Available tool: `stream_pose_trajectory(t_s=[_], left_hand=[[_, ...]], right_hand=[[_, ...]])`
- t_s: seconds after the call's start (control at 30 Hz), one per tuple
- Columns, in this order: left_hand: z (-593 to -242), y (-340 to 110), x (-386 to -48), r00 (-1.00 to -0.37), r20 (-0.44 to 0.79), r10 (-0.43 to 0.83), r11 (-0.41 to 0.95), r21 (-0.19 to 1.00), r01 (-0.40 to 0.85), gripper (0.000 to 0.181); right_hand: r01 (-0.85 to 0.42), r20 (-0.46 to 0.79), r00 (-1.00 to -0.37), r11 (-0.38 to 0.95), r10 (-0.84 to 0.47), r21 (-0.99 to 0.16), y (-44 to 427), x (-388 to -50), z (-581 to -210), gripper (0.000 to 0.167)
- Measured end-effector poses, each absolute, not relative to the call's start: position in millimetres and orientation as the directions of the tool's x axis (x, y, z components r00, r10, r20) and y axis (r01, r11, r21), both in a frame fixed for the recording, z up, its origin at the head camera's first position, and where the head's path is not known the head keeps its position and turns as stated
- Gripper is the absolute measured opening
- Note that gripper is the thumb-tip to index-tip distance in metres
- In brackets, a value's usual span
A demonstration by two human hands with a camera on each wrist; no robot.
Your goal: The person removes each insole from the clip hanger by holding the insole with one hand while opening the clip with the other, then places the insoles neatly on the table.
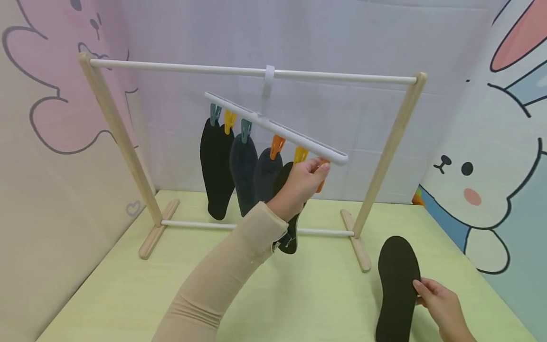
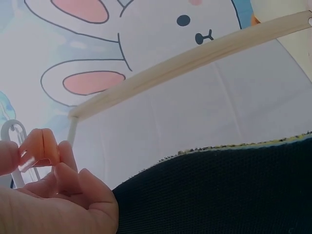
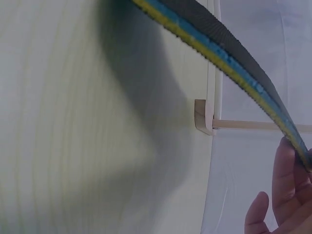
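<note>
My left hand point(image 1: 300, 183) pinches the orange clip point(image 1: 323, 174) at the low right end of a tilted white hanger point(image 1: 278, 127); the left wrist view shows thumb and fingers on the clip point(image 2: 39, 146). Several dark insoles point(image 1: 217, 168) hang from green, yellow and orange clips, one of them partly behind the left wrist. At the right, my right hand point(image 1: 442, 304) holds a black insole point(image 1: 397, 285) by its right edge, above the table. In the right wrist view that insole point(image 3: 229, 53) shows a blue and yellow edge.
The hanger hooks over the upper white bar point(image 1: 179, 68) of a rack with wooden posts point(image 1: 391, 152) and feet. A lower white bar point(image 1: 325, 232) runs between them. The pale yellow table point(image 1: 325, 294) is backed by a white curtain and walls with cartoon rabbits.
</note>
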State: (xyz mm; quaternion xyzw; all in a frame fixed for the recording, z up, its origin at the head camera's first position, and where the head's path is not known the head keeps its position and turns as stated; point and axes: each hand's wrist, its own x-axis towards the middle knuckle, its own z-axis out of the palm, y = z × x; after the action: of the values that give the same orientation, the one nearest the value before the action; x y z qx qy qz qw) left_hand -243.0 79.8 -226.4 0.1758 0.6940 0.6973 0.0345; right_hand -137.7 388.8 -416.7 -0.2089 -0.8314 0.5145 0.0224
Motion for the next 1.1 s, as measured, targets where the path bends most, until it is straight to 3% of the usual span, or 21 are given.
stream_pose_trajectory(t_s=[0.2,0.3,1.1], left_hand=[[-225.9,79.6,-243.7,-0.937,0.202,0.285,-0.025,0.979,0.203,0.036],[-226.1,79.5,-243.8,-0.939,0.197,0.283,-0.027,0.980,0.197,0.035],[-227.6,79.4,-242.7,-0.939,0.175,0.296,-0.022,0.984,0.176,0.037]], right_hand=[[0.330,-0.179,-0.908,0.384,0.379,-0.862,390.3,-138.8,-419.3,0.033],[0.313,-0.162,-0.912,0.385,0.378,-0.868,391.2,-139.6,-421.6,0.042],[0.345,-0.230,-0.920,0.373,0.318,-0.861,389.0,-136.7,-416.8,0.043]])
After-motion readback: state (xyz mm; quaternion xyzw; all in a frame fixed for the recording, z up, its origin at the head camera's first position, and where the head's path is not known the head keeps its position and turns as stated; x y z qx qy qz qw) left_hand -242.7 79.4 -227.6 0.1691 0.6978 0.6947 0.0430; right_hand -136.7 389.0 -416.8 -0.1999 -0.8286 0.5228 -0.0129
